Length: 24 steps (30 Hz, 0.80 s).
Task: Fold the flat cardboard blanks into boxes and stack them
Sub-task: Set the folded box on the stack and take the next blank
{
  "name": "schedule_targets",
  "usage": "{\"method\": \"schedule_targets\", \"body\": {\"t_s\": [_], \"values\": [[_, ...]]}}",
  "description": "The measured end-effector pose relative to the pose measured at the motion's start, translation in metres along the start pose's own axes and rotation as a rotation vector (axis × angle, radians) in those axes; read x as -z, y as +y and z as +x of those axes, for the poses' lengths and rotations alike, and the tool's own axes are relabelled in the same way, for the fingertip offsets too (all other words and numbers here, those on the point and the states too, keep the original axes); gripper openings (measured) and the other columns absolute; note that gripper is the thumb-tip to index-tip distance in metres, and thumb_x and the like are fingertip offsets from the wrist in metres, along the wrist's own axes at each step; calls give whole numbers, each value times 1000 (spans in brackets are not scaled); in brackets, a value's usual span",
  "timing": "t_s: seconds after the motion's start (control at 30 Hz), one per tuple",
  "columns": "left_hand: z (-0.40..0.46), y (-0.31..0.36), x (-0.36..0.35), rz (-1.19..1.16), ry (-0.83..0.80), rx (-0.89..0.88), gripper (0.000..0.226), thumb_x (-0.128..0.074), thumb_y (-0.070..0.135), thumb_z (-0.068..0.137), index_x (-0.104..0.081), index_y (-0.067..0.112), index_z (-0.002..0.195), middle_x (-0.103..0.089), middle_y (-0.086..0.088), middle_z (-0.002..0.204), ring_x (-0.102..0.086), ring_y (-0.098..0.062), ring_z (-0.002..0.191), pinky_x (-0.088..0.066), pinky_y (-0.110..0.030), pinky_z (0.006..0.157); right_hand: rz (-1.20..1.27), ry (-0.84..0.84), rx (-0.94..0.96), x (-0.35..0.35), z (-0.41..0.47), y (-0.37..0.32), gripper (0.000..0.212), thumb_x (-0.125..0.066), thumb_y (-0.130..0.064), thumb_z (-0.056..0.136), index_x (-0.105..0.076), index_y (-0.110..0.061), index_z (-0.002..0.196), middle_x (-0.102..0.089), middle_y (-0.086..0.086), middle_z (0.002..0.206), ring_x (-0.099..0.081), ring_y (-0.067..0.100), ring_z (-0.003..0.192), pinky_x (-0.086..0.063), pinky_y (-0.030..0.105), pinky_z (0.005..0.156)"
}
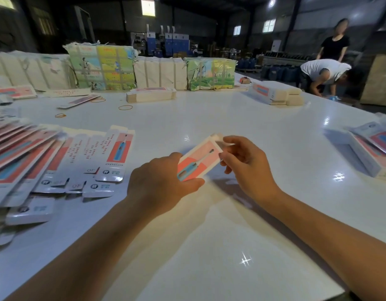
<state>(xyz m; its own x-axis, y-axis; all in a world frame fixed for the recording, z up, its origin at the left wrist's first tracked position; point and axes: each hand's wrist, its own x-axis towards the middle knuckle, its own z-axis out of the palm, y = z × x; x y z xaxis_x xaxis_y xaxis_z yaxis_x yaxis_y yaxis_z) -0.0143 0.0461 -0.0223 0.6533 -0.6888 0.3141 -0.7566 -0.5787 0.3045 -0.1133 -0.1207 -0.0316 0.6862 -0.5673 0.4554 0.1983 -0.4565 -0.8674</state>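
Note:
A small cardboard box (198, 160) printed with a blue toothbrush on pink and orange is held above the white table (242, 118), in the middle of the view. My left hand (159, 183) grips its near end, thumb under the edge. My right hand (246, 161) pinches the flap at its far end. Flat printed blanks (94, 161) lie fanned out to the left. Folded boxes (374, 148) are stacked at the right edge.
Tied bundles of blanks (150, 95) and wrapped packs (101, 67) line the table's far side. Another pile of boxes (276, 95) sits at the back right. Rubber bands (125, 107) lie loose. Two people (326, 72) stand beyond the table at right.

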Motion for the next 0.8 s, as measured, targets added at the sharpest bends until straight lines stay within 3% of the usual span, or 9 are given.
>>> {"method": "schedule_targets", "body": {"t_s": [0.1,0.2,0.27,0.33,0.4,0.5,0.63,0.8], "values": [[-1,1,0,17,9,-19,59,-47,74,73,-45,34,117,-61,15,107,-50,-8,74,-31,-11,51,-40,-22,-25,0,1,1,40,-55,-13,95,-47,-20,133,-65,4,89,-57,7,64,-52,21,59],[-2,3,0,23,-30,-49,62,-47,74,72,-45,33,118,-61,13,112,-55,-8,81,-45,-17,64,-145,-62,-40,-1,3,3,47,-51,-20,97,-39,-23,142,-61,-8,86,-58,2,69,-48,16,63],[-3,5,1,49,-40,-57,63,-47,74,73,-44,32,121,-60,12,116,-57,-9,84,-48,-19,69,-182,-74,-17,-2,2,4,36,-50,-19,97,-50,-21,133,-61,-14,86,-61,2,74,-47,12,64],[-4,7,2,53,-32,-59,63,-48,73,74,-44,32,122,-60,12,116,-58,-10,87,-48,-21,70,-169,-58,44,-2,1,2,17,-50,-13,96,-61,-22,107,-64,-13,82,-62,6,73,-46,11,65],[-4,8,3,57,-23,-66,61,-51,71,75,-44,32,122,-60,11,115,-60,-10,89,-51,-24,72,-199,-60,101,-1,-1,0,19,-49,-8,96,-60,-22,88,-64,-10,77,-61,5,71,-45,11,64],[-6,9,4,69,-38,-84,60,-52,69,77,-45,30,122,-61,9,116,-61,-13,92,-53,-30,76,-276,-107,86,0,-1,0,14,-46,-8,96,-58,-12,89,-65,1,82,-62,16,77,-50,26,68],[-7,8,5,92,-66,-116,60,-52,69,77,-44,30,123,-60,9,118,-61,-12,92,-52,-26,73,-323,-167,90,4,-2,0,10,-44,-8,97,-53,-9,92,-64,9,85,-61,27,80,-50,44,74],[-8,5,6,89,-42,-117,61,-49,72,76,-44,33,123,-61,12,114,-55,-9,78,-39,-12,56,-369,-127,178,7,-1,2,8,-52,-14,95,-59,-14,92,-62,3,89,-59,14,77,-48,34,67]]}}
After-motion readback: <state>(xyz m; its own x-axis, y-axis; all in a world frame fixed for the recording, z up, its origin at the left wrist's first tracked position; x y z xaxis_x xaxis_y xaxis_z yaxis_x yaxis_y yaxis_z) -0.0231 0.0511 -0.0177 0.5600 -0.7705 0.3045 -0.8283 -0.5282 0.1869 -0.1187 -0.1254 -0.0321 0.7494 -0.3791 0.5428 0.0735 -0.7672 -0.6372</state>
